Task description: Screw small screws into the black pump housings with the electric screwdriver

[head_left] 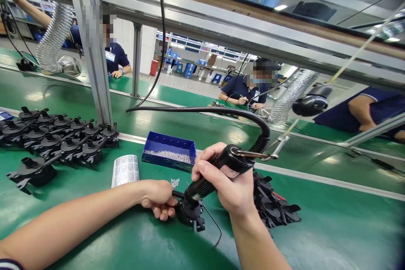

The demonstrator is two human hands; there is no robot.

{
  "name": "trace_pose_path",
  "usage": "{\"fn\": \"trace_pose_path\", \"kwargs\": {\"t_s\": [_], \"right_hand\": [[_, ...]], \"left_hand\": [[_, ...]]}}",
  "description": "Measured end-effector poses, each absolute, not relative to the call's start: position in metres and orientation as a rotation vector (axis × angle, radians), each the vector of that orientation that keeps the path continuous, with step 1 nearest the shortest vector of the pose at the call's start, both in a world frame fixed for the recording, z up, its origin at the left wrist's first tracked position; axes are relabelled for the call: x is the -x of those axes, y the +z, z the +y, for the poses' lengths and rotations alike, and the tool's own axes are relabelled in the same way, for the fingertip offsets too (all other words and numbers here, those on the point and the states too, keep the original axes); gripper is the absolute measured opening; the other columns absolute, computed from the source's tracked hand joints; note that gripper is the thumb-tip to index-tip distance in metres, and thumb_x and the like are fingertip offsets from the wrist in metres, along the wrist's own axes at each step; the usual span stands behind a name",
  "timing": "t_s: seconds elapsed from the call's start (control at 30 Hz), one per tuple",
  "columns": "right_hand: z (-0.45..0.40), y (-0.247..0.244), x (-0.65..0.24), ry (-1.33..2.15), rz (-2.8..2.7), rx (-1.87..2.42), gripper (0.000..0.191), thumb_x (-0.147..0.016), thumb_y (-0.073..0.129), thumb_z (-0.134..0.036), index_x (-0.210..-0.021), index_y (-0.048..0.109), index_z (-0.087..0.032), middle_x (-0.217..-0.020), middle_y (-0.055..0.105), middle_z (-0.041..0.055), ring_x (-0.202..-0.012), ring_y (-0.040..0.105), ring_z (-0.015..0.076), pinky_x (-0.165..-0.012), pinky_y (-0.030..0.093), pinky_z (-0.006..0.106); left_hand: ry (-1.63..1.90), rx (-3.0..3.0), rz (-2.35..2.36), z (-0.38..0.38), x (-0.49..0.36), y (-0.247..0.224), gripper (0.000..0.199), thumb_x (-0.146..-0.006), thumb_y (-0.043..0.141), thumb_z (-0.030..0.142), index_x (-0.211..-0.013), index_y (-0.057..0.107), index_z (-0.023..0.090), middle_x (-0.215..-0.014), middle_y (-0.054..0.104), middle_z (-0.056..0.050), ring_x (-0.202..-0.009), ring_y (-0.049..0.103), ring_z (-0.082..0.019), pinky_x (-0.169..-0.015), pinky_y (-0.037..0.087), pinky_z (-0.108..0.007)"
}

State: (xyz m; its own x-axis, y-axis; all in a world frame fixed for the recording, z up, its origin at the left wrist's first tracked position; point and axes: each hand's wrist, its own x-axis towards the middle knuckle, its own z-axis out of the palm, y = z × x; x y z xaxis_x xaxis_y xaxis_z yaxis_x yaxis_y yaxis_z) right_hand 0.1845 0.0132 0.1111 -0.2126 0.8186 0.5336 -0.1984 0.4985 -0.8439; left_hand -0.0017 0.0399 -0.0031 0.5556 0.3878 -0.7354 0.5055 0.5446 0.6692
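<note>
My right hand (226, 181) is wrapped round a black electric screwdriver (205, 183), tilted with its lower end down at a black plastic part (188, 213). A metal hook and a black cable join the tool's upper end. My left hand (160, 200) has its fingers curled at the left side of that part, holding it on the green table. A small pile of tiny metal pieces (175, 183) lies just behind my left hand. The tool hides the spot where its tip meets the part.
A blue tray (169, 149) of small metal pieces and a label sheet (125, 170) lie behind my hands. Several black parts (69, 145) stand at left, more (276, 202) at right. A metal post (95, 50) rises at left. People sit across the green table (152, 240).
</note>
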Motion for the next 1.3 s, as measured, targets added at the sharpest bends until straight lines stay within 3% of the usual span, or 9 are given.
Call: {"fn": "trace_pose_path", "kwargs": {"t_s": [0.3, 0.5, 0.67, 0.8, 0.93, 1.3], "right_hand": [[0.010, 0.105, -0.184, 0.994, -1.501, 0.552, 0.013, -0.102, 0.088, -0.025, -0.100, 0.076, -0.022, -0.079, 0.078, 0.0003, -0.063, 0.078, 0.0176, -0.060, 0.065, 0.026], [0.008, 0.107, -0.181, 1.006, -1.493, 0.565, 0.014, -0.102, 0.089, -0.027, -0.100, 0.076, -0.022, -0.079, 0.078, 0.0010, -0.063, 0.079, 0.0193, -0.059, 0.065, 0.028], [0.010, 0.109, -0.181, 0.989, -1.488, 0.579, 0.015, -0.101, 0.089, -0.028, -0.098, 0.075, -0.022, -0.078, 0.077, 0.0011, -0.061, 0.078, 0.0201, -0.057, 0.065, 0.029], [0.009, 0.110, -0.179, 0.922, -1.479, 0.630, 0.014, -0.101, 0.087, -0.028, -0.095, 0.076, -0.022, -0.075, 0.077, 0.0014, -0.060, 0.078, 0.0199, -0.057, 0.064, 0.029], [0.009, 0.114, -0.179, 0.858, -1.447, 0.653, 0.016, -0.101, 0.086, -0.029, -0.092, 0.076, -0.021, -0.072, 0.076, 0.0014, -0.060, 0.076, 0.0205, -0.057, 0.062, 0.030], [0.020, 0.115, -0.178, 1.025, -1.398, 0.583, 0.018, -0.092, 0.089, -0.030, -0.088, 0.074, -0.021, -0.068, 0.076, 0.0013, -0.054, 0.075, 0.0205, -0.054, 0.062, 0.029]], "left_hand": [[-0.054, -1.062, 0.983, 0.048, 0.009, -0.013, 0.024, -0.096, 0.072, 0.018, -0.073, 0.064, 0.016, -0.064, 0.067, -0.001, -0.048, 0.067, -0.015, -0.042, 0.049, -0.019], [-0.051, -1.045, 0.954, 0.048, 0.008, -0.021, 0.024, -0.086, 0.079, 0.019, -0.071, 0.060, 0.018, -0.064, 0.068, -0.001, -0.049, 0.068, -0.015, -0.041, 0.052, -0.019], [-0.066, -1.021, 0.927, 0.055, 0.015, -0.011, 0.019, -0.074, 0.086, 0.023, -0.073, 0.068, 0.015, -0.065, 0.070, -0.002, -0.050, 0.069, -0.016, -0.042, 0.056, -0.021], [-0.040, -1.098, 0.884, 0.047, 0.017, 0.001, 0.045, -0.063, 0.106, 0.043, -0.078, 0.075, 0.014, -0.068, 0.074, -0.003, -0.052, 0.070, -0.015, -0.046, 0.058, -0.021], [0.098, -1.146, 0.973, 0.031, 0.009, 0.003, 0.070, -0.048, 0.112, 0.066, -0.072, 0.066, 0.018, -0.062, 0.071, -0.001, -0.048, 0.067, -0.015, -0.046, 0.057, -0.023], [0.157, -1.109, 0.969, 0.032, 0.008, -0.003, 0.084, -0.052, 0.111, 0.068, -0.097, 0.056, 0.024, -0.063, 0.071, 0.004, -0.048, 0.068, -0.018, -0.047, 0.059, -0.026]]}}
